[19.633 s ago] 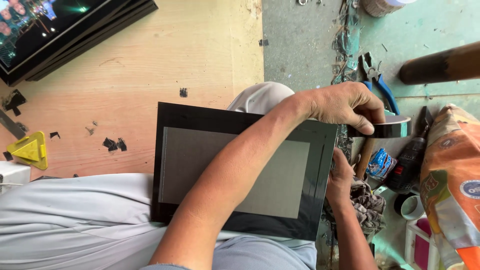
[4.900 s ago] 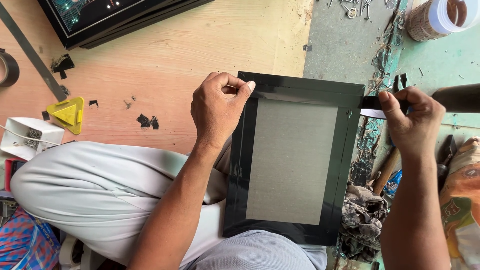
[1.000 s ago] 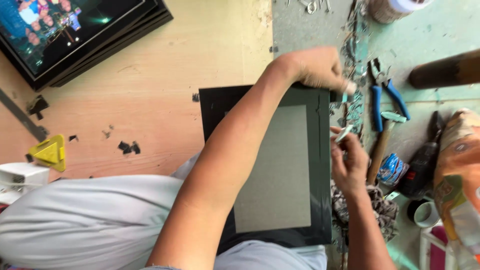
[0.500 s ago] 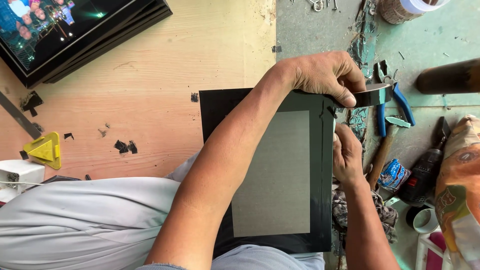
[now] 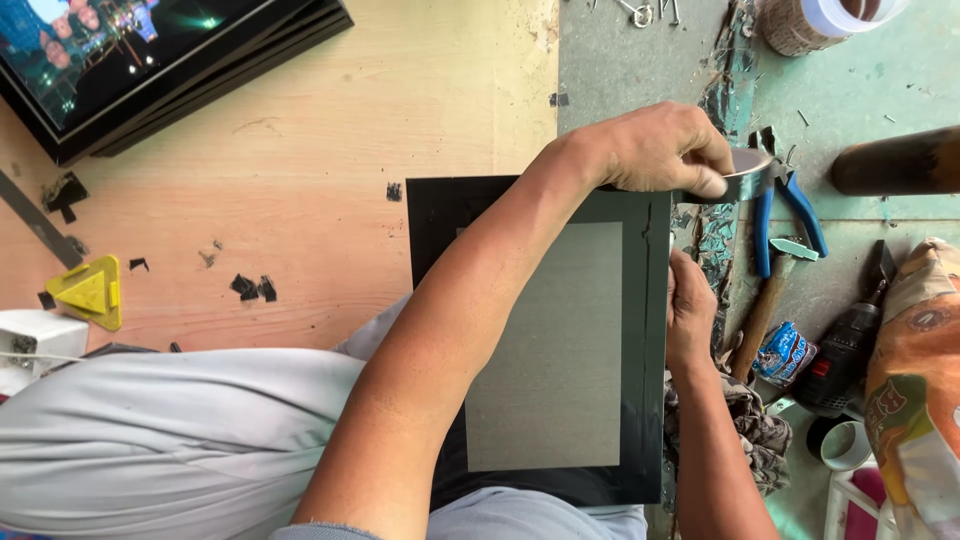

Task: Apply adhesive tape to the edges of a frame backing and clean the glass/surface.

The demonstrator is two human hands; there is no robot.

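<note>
Black picture frame (image 5: 640, 330), grey backing up, lies on lap. L hand (image 5: 665, 150) clamped on tape roll (image 5: 745, 178) at frame's top-rt corner; forearm crosses frame. R hand (image 5: 690, 315) pinches rt edge. Adj.: blue pliers (image 5: 790, 215), hammer (image 5: 765, 300), drill (image 5: 850, 345), rag (image 5: 750, 430).

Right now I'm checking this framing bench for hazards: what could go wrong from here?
The frame lies across the person's lap, not flat on the board, so it may tip or slide while the left hand pulls the tape roll at its far corner. The right hand presses along the frame's edge; a slip could crease the tape. Sharp-looking debris and blue-handled pliers lie close beside that hand and might scratch it.
</note>
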